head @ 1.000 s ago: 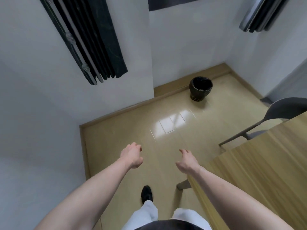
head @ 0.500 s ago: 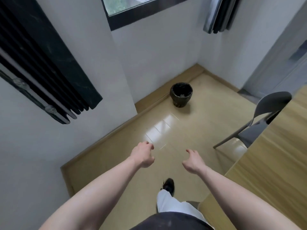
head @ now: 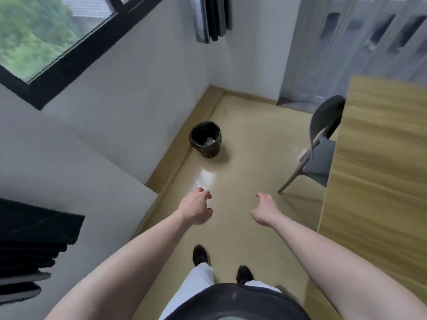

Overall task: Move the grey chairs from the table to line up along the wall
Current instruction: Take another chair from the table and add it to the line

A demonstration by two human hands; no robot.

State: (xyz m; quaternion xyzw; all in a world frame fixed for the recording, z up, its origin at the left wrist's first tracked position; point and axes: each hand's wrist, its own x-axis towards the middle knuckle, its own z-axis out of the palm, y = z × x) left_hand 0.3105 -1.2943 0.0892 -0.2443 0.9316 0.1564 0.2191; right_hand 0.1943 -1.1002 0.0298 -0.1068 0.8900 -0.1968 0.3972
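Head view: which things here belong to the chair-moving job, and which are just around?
Job: grey chair, tucked at the wooden table; wall; left hand and right hand, both empty.
Around: black bin; window; folding door.

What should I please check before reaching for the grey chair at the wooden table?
1. Both hands free: ok. The left hand and right hand hold nothing.
2. Grey plastic chair in view: ok, its seat is tucked under the light wooden table.
3. Floor path to the chair: ok, nothing lies between.
4. Wall space for the line-up: not ok, a round black waste bin stands by the skirting.
5. Chair's far legs free of the table: cannot tell, they are hidden.
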